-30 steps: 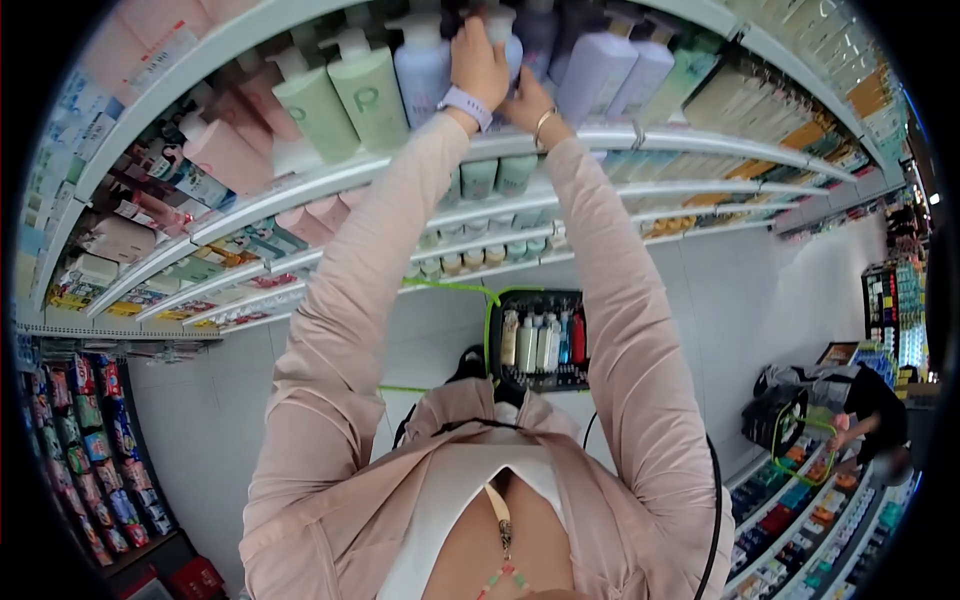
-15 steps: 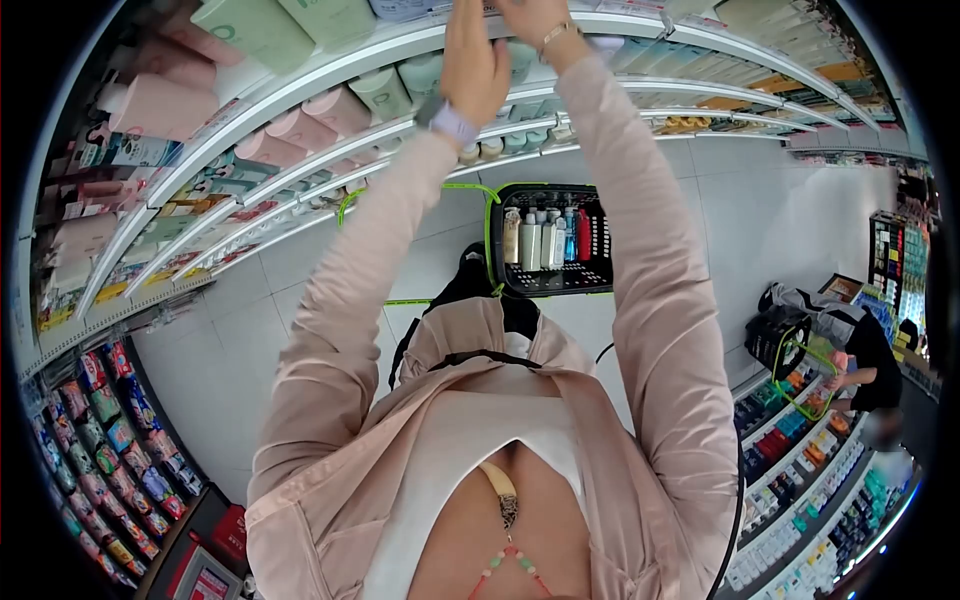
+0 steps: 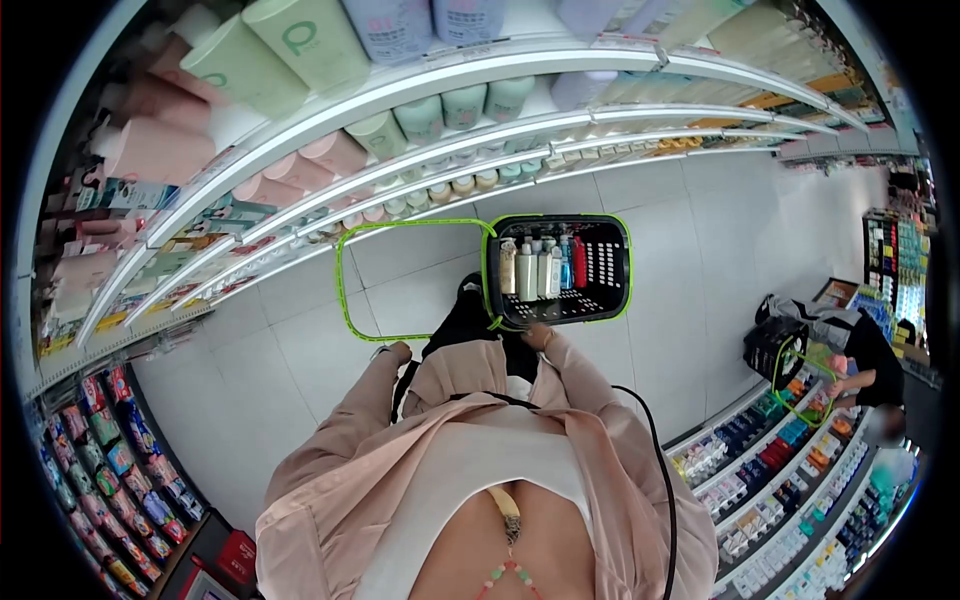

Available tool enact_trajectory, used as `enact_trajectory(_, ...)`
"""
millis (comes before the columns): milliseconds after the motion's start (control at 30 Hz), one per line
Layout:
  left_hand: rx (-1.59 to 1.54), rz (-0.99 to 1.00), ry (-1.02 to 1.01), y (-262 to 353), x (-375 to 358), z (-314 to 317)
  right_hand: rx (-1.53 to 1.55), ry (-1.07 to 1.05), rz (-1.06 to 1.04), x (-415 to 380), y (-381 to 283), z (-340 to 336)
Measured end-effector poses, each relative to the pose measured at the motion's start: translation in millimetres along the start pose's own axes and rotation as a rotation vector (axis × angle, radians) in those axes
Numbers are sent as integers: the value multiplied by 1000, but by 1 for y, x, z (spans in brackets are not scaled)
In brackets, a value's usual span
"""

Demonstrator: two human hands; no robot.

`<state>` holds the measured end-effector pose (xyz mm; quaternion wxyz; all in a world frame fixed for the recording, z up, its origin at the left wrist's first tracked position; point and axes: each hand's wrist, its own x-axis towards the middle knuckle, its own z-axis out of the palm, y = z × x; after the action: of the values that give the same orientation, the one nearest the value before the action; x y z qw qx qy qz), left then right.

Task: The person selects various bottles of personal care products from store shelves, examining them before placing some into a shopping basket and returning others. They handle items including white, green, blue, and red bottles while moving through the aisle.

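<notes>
Below the shelves [image 3: 420,90], both hands hang low; fingers hidden, grip unclear. Just past the right hand [image 3: 541,338] sits the basket [image 3: 612,262] of bottles [image 3: 540,268]; next comes reaching in, I'd say.

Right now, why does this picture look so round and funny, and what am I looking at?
The picture comes from a small camera worn on a person's head, pointing forward and down. Its lens bends everything, so the shop looks curved. There is no machine here, only a person with two bare hands.

The pink sleeves at the bottom belong to that person. The left hand and the right hand are low in front of the body, mostly hidden, so I cannot tell whether they grip anything. The right hand is right by a black basket on the tiled floor. Inside it stand several bottles, and its green handle lies flat beside it.

Shelves hold more bottles, such as a green one. Another shopper bends down at the right.
</notes>
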<state>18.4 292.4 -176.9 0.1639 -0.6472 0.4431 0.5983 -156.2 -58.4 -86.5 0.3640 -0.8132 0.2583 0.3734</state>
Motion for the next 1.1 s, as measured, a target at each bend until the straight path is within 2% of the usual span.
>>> enact_trajectory(67,-690,-423,147,30,-72,-48,-205,-245,-52,5,40,34)
enact_trajectory(100,-699,-432,157,20,-65,-48,-192,-270,-10,-3,38,26)
enact_trajectory(133,-695,-359,285,7,-46,-42,-178,-294,35,-13,33,14)
enact_trajectory(233,-785,-236,587,-10,-23,-58,12,134,210,-15,33,5)
enact_trajectory(267,-840,-227,622,-6,-25,-72,9,134,209,-13,33,4)
enact_trajectory(333,-894,-212,660,5,-31,-102,90,263,219,-4,29,-2)
enact_trajectory(400,-972,-160,750,11,-27,-118,139,228,194,1,18,-3)
enact_trajectory(533,-1133,-123,684,23,6,-112,75,149,214,-4,-22,14)
enact_trajectory(600,-937,-203,605,35,13,-106,106,131,59,8,-18,31)
enact_trajectory(667,-862,-166,551,50,33,-87,189,158,97,17,-21,39)
enact_trajectory(733,-874,-29,531,71,56,-94,242,155,111,36,-14,42)
enact_trajectory(800,-1052,82,562,89,93,-90,359,204,129,63,13,60)
enact_trajectory(867,-1198,154,502,109,106,-108,512,277,100,103,52,88)
enact_trajectory(933,-1345,223,409,122,138,-119,-244,332,-238,136,85,95)
enact_trajectory(1000,-1545,216,291,141,156,-148,-355,249,-183,179,127,121)
enact_trajectory(1067,-1467,255,350,149,216,-153,576,186,17,208,167,145)
enact_trajectory(1100,-1348,221,438,157,242,-158,1071,242,282,207,155,131)
